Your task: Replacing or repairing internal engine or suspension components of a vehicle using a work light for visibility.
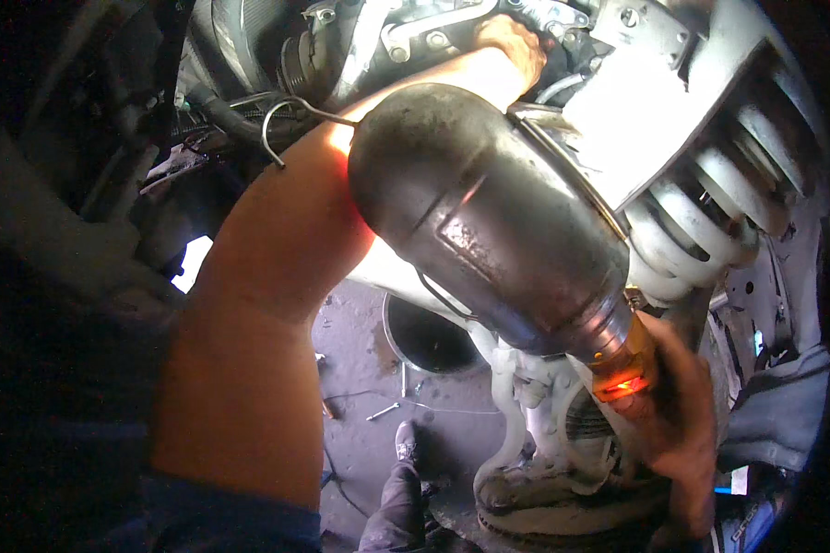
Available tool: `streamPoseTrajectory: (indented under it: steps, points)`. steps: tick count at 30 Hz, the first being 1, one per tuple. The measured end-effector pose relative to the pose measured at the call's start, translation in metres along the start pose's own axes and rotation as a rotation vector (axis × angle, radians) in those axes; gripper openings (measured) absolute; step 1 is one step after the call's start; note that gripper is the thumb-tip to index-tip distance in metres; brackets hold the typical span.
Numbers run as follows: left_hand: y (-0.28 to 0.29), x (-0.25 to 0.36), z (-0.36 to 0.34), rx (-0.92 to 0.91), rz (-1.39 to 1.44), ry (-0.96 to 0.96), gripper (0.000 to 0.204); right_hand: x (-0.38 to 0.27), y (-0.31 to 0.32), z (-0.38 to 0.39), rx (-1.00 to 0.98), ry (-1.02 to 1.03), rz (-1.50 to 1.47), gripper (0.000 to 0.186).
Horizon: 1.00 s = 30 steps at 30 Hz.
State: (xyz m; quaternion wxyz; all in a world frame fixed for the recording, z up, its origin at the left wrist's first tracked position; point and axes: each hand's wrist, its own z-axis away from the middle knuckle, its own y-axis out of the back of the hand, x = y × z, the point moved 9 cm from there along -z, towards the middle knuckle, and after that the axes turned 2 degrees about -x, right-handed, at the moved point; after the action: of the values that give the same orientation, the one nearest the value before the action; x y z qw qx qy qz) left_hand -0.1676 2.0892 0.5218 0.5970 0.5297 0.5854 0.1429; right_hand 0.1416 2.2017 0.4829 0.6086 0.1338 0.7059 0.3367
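A dark metal exhaust muffler [489,221] fills the middle, tilted, with its rounded end at upper left and a narrower pipe neck [609,327] at lower right. My left hand [512,51] reaches past it to the bright metal parts above. Its fingers look curled, but what they grip is hidden. My right hand [669,396] wraps around the pipe end below the neck, where an amber-orange glow shows beside the fingers. A bent hanger rod [281,120] sticks out from the rounded end, over my left arm.
White coil spring [710,207] and bright sheet metal [641,101] crowd the right side. Pale suspension parts [544,405] and a wheel [572,525] sit below. On the grey floor lie a small tool [383,412] and a thin cable; a round dark opening [433,332] shows behind the muffler.
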Motion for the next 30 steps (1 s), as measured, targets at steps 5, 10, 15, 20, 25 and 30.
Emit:
streamPoseTrajectory:
  steps: [5,10,15,20,25,30]
  points:
    - [-0.004,-0.003,0.015,-0.067,0.119,-0.017,0.03,-0.002,-0.001,-0.001,-0.003,-0.012,0.025,0.065]
    - [-0.002,-0.006,0.014,0.019,0.178,-0.026,0.027,-0.002,-0.003,-0.002,-0.04,0.026,0.067,0.065]
    - [0.016,-0.014,0.013,0.351,0.223,0.004,0.028,-0.004,-0.005,-0.002,-0.052,0.018,0.036,0.066]
    - [-0.008,-0.012,-0.008,0.134,0.144,-0.014,0.036,-0.001,-0.003,-0.003,-0.037,-0.008,0.032,0.066]
    - [-0.005,0.006,0.0,-0.036,0.094,-0.074,0.037,0.006,0.001,-0.002,-0.037,-0.033,0.026,0.064]
    - [0.0,-0.002,0.002,0.117,0.135,-0.051,0.034,0.001,-0.001,-0.003,-0.066,-0.016,0.056,0.063]
